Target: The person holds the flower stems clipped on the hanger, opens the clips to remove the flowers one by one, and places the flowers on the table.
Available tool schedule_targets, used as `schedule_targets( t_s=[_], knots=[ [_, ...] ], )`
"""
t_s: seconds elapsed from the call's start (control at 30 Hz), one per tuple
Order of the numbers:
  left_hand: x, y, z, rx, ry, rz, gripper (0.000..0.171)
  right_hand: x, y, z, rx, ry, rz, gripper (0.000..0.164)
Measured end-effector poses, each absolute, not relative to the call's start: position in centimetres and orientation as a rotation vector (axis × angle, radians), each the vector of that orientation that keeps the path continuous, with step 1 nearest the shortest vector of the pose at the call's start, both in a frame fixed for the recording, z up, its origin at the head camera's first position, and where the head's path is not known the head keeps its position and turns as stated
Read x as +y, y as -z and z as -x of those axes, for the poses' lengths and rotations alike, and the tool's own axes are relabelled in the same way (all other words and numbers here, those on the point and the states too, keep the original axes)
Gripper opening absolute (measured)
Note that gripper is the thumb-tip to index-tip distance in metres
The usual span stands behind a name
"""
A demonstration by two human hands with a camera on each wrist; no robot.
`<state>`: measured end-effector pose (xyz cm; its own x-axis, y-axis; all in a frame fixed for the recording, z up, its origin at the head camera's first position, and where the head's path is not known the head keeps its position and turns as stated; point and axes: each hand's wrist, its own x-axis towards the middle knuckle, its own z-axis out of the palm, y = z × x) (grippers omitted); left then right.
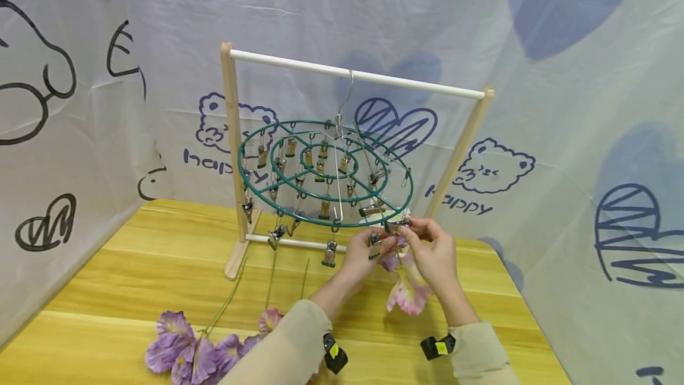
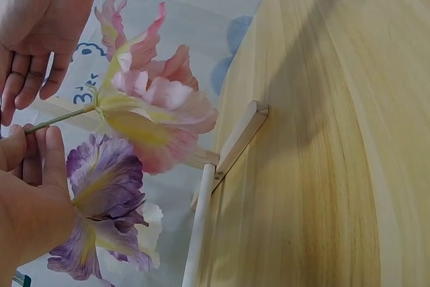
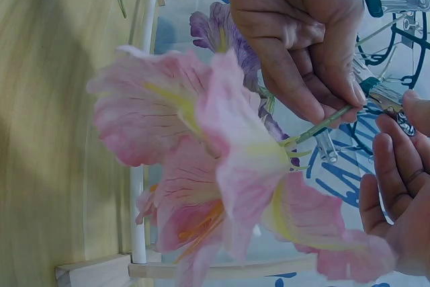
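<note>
Pale fabric printed with bears and hearts (image 1: 299,22) stands behind the wooden counter (image 1: 502,296), and from my end I can follow both hands at the near right of the round green clip hanger (image 1: 315,223) on its white rail (image 1: 417,84). Under that rim hangs the pink iris (image 1: 410,293), bloom downward, just below my two hands and between them. Its green stem (image 3: 322,124) runs close to upright, so its top end points at the metal clip (image 1: 395,226) directly above. My left hand (image 1: 360,257) is the nearer to the stem: that grip pinches it between thumb and fingers, right below the clip. My right hand (image 1: 435,254) pinches the clip itself. I judge that everything turns on how stem tip and clip mouth line up; the fingers cover the meeting point, so I cannot tell whether the tip lies inside. One purple iris (image 2: 104,179) hangs just beside the left hand, a possible snag, while more purple irises (image 1: 171,349) lie on the counter, toward my left forearm.
</note>
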<state>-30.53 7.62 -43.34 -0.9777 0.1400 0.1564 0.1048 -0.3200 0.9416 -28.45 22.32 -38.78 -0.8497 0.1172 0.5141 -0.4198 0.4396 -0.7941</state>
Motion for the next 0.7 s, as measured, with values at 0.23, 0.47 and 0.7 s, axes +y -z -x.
schedule_targets(
  t_s=[0.23, 0.47, 0.7],
  knots=[
    [7.52, 43.17, 30.41, 1.786, -2.536, -0.340, 0.029, 22.27, 38.70, 28.54, -2.188, -1.424, -0.266, 0.020],
    [7.48, 42.98, 30.23, 1.772, -2.541, -0.329, 0.028, 22.10, 38.59, 28.53, -2.178, -1.420, -0.270, 0.019],
    [7.45, 43.02, 30.06, 1.763, -2.544, -0.300, 0.028, 22.00, 38.69, 28.37, -2.183, -1.446, -0.253, 0.018]
  ],
)
